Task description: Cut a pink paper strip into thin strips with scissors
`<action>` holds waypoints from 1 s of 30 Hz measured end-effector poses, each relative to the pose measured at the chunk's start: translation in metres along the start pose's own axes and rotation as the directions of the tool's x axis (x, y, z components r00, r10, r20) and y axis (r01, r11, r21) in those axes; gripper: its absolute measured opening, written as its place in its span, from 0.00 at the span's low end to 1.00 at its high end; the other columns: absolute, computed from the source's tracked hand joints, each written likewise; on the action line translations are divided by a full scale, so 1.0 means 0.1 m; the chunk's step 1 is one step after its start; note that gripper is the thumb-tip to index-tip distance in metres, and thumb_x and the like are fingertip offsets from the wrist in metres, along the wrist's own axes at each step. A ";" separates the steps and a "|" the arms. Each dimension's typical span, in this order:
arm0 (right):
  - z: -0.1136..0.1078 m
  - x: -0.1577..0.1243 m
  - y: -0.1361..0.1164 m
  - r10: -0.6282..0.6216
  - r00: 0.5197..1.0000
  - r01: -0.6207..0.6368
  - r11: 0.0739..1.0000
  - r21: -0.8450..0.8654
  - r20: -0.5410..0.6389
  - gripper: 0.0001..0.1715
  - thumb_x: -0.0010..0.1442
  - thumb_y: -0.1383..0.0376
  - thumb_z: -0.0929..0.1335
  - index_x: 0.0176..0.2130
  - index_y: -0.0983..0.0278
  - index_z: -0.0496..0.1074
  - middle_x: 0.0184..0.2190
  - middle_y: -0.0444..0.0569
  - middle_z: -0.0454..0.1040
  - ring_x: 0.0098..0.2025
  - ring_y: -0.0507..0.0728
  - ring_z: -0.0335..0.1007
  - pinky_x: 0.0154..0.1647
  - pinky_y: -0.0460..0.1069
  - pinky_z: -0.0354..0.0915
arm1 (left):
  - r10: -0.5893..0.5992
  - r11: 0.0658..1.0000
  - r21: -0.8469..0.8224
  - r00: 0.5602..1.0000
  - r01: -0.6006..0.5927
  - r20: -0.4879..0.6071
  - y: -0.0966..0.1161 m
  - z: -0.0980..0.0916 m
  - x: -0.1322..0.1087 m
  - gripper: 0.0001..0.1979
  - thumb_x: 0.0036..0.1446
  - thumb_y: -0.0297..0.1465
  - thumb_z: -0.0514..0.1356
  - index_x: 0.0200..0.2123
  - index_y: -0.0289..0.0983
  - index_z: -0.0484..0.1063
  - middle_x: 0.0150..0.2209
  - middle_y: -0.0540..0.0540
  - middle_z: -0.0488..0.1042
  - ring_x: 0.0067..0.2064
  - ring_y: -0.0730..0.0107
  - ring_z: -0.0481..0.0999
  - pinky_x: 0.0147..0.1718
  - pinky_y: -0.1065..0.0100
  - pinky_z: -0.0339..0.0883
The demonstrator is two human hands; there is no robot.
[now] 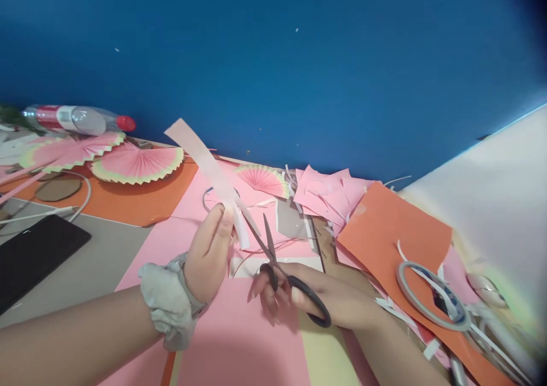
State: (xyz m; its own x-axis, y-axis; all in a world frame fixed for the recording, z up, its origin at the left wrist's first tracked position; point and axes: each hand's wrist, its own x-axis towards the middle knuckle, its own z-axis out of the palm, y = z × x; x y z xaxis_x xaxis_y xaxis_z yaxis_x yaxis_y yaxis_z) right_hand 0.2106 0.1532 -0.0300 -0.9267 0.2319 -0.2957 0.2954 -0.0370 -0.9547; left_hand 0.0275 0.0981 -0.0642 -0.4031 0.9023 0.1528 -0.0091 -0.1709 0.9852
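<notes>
My left hand (210,255), with a pale scrunchie (168,300) round its wrist, pinches a light pink paper strip (200,157). The strip rises up and to the left above the fingers, and a white folded end (239,232) hangs below the thumb. Black-handled scissors (273,256) are in my right hand (329,295), fingers through the loops. Their blades are spread and point up and left, close beside the strip's lower end; I cannot tell whether they touch it. Pink paper sheets (243,329) lie beneath both hands.
Pleated pink paper fans (137,164) lie at the left, by a plastic bottle (85,120) on its side and a black phone (38,255). Pink scraps (329,192), orange paper (401,226) and tape rolls (401,278) are at the right. A blue wall (273,78) stands behind.
</notes>
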 end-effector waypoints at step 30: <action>0.12 0.03 0.01 -0.030 0.960 -0.011 0.990 -0.143 -0.279 0.26 0.63 0.44 0.56 0.33 0.63 0.60 0.29 0.43 0.61 0.32 0.53 0.57 0.34 0.48 0.56 | 0.000 0.941 0.300 0.885 -0.158 0.466 0.08 0.00 -0.04 0.17 0.65 0.36 0.46 0.24 0.38 0.59 0.23 0.52 0.65 0.26 0.75 0.64 0.27 0.72 0.61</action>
State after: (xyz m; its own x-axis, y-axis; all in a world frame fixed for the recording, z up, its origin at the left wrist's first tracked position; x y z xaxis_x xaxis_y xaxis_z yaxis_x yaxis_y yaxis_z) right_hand 0.2051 0.1424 -0.0320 -0.8337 0.4945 -0.2458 0.3355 0.0999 -0.9367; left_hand 0.0287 0.0932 -0.0566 0.0692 0.9827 0.1715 0.3301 -0.1848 0.9257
